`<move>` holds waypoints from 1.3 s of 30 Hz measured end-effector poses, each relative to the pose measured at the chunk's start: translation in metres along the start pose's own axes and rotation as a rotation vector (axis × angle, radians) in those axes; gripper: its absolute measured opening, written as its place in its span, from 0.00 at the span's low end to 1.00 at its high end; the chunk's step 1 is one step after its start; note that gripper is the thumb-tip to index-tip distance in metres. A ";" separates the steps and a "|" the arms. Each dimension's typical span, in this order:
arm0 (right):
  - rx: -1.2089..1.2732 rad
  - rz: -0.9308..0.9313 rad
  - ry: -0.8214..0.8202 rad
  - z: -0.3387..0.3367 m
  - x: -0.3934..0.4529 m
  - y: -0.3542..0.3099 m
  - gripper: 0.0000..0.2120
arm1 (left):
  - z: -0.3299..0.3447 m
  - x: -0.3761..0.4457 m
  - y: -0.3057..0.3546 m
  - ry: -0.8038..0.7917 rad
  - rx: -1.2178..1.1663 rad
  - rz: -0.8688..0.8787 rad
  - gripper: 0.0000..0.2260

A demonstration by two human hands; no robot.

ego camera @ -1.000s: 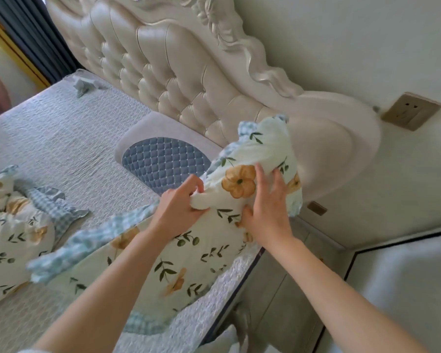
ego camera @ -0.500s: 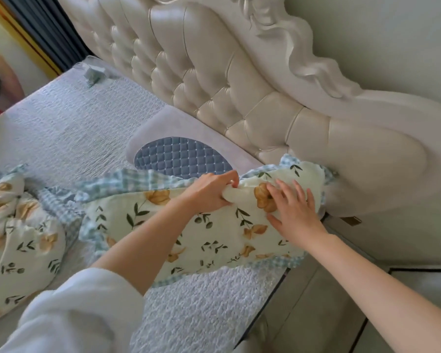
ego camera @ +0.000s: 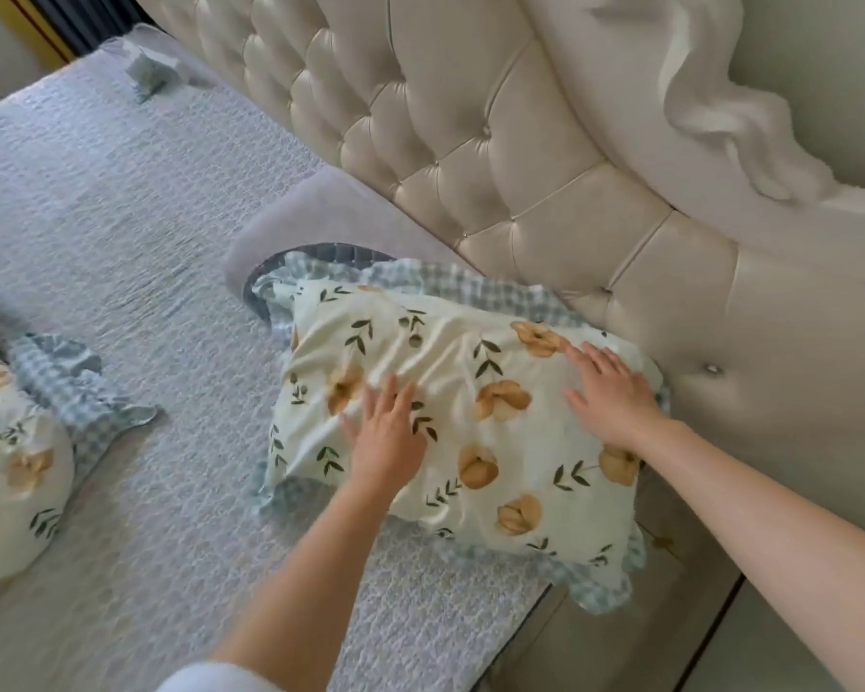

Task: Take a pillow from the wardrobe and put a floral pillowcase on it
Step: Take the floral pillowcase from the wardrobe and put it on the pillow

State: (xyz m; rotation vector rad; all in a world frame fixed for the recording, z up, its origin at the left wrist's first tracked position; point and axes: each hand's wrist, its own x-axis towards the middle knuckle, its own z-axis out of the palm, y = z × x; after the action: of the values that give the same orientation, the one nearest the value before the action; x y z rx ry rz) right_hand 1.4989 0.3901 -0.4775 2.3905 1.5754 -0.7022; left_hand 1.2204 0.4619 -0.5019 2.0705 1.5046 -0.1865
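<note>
Pillow (ego camera: 470,442) itself hidden inside the floral pillowcase (ego camera: 510,467), so can't see the filling or whether the opening is closed. Blue quilted cushion (ego camera: 320,252) mostly covered, only a dark sliver shows at the pillowcase's top edge. Second floral pillow (ego camera: 16,472) cut off by left edge. Small blue-green thing (ego camera: 153,74) at far bed corner too blurred to ID. Left hand (ego camera: 388,432) motion-blurred, fingers indistinct

The pillow (ego camera: 470,432), lifted and pinched a second ago, is now lying flat at the headboard (ego camera: 495,142). The left hand (ego camera: 388,432) and right hand (ego camera: 612,394) are pressing it, apparently with fingers straightened.
</note>
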 end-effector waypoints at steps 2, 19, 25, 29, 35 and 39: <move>0.002 0.037 0.000 -0.001 0.009 -0.004 0.30 | 0.018 -0.019 -0.028 0.050 -0.192 -0.257 0.32; -0.027 -0.036 0.085 -0.006 0.070 -0.049 0.37 | 0.096 -0.042 -0.018 -0.176 -1.676 -0.815 0.37; 0.052 -0.015 -0.023 -0.003 0.074 -0.047 0.33 | 0.100 -0.043 0.000 0.164 -1.826 -0.866 0.41; 0.110 -0.091 0.064 -0.005 0.063 -0.047 0.30 | 0.091 -0.044 0.000 0.318 -1.834 -0.872 0.44; 0.153 -0.243 0.181 -0.027 0.054 -0.064 0.33 | 0.047 -0.018 -0.006 0.516 -1.835 -0.719 0.42; 0.253 -0.293 0.318 -0.060 0.066 -0.082 0.32 | -0.003 0.019 -0.013 0.605 -1.801 -0.584 0.41</move>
State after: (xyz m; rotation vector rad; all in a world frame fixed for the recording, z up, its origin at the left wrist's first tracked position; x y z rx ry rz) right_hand 1.4631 0.5026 -0.4493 2.5794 2.1135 -0.6259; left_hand 1.2149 0.4818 -0.5123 0.2012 1.4541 1.2064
